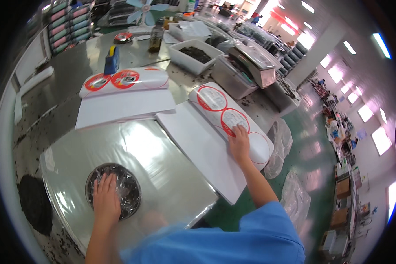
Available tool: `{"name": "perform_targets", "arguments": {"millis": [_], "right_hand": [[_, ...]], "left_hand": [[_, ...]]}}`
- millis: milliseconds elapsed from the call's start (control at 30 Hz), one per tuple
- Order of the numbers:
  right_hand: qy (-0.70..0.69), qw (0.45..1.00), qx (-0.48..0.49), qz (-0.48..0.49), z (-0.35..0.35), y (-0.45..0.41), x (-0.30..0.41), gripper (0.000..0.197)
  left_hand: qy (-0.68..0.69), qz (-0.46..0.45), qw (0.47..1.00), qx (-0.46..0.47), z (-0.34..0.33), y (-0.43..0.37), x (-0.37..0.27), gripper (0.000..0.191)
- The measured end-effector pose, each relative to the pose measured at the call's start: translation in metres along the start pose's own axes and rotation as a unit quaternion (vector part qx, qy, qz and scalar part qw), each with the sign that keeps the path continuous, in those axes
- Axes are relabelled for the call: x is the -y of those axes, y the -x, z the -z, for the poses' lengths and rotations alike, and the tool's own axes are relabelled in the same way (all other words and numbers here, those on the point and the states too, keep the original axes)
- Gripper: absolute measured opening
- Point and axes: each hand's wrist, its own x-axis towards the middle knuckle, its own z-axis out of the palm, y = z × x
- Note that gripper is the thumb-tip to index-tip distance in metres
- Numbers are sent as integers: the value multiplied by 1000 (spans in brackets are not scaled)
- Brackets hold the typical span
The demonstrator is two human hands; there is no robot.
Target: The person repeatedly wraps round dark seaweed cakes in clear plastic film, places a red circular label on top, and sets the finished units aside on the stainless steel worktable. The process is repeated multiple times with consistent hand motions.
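Observation:
My left hand (106, 198) lies flat on a round dark cake (130, 193) in shiny clear wrapping. The cake rests on a stack of glossy film sheets (171, 178). With its fingertips, my right hand (240, 142) touches a roll of round red-edged labels (213, 99); whether it pinches a label cannot be seen. White backing paper (201, 145) spreads out from that roll. Beyond the film, a second label roll (125, 79) with red printed circles has its own backing paper (125, 107). An unwrapped dark round cake (35, 204) sits left of the film.
A blue tape dispenser (111, 61) stands behind the second roll. Farther back are a bottle (155, 39), a white tub of dark flakes (189, 66) and a plastic bin (232, 77) with a metal container (255, 64) tilted on it. Plastic bags (279, 148) hang by the table's right edge.

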Motion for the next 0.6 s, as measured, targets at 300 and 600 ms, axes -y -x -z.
{"name": "perform_targets", "arguments": {"millis": [300, 600], "right_hand": [[171, 969, 0, 181, -33, 9, -17, 36], [6, 999, 38, -34, -18, -5, -8, 27]], "left_hand": [[-25, 5, 999, 34, 3, 10, -1, 52], [-10, 6, 1000, 15, 3, 41, -11, 56]]}}
